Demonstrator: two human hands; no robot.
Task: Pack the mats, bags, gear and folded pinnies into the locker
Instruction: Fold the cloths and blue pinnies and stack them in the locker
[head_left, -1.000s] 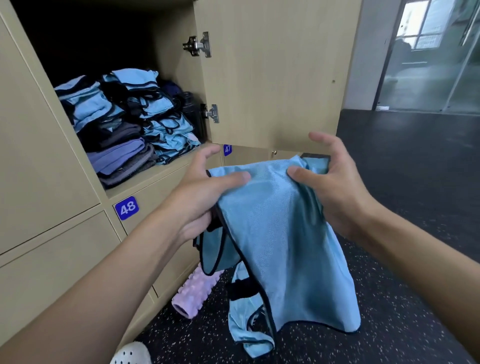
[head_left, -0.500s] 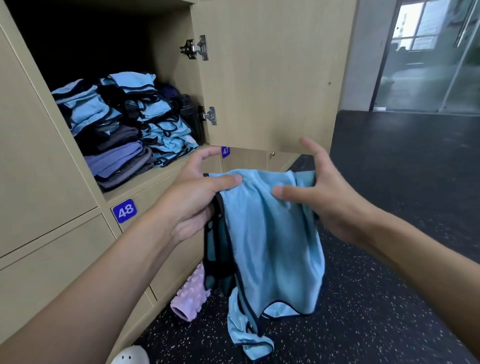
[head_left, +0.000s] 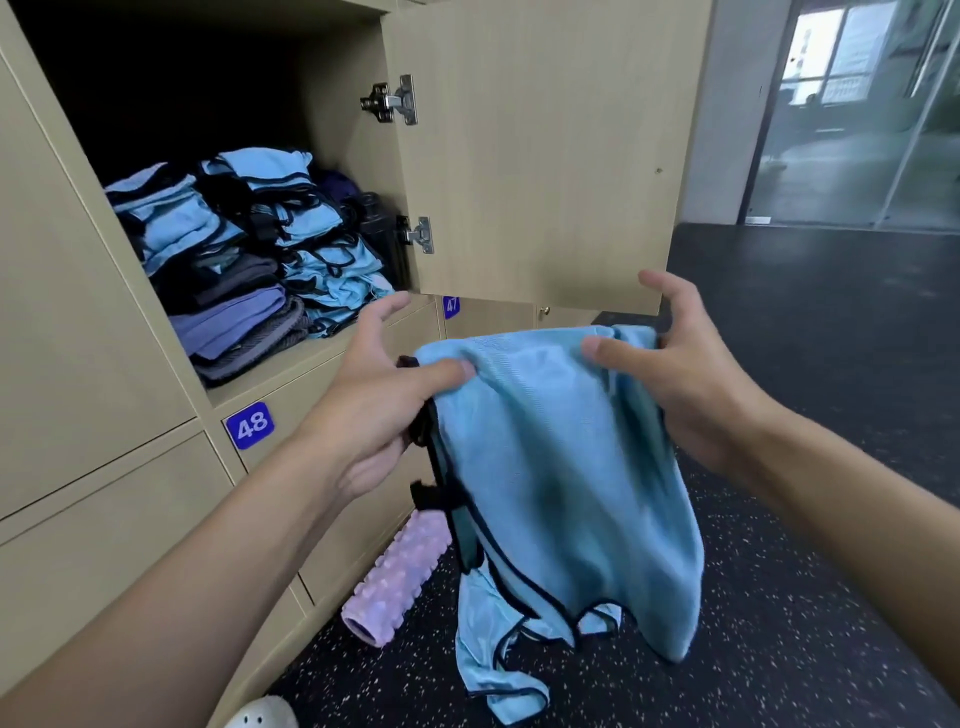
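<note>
A light-blue pinny hangs lengthwise down over the floor, its top edge running left to right, right of the open locker. The left hand and right hand each pinch a top corner.

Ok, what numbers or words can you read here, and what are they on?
"48": blue tag on the front panel just under the open locker.
"47": smaller blue tag on the next panel, below the open door.
The blue pinny shows no print.
</note>
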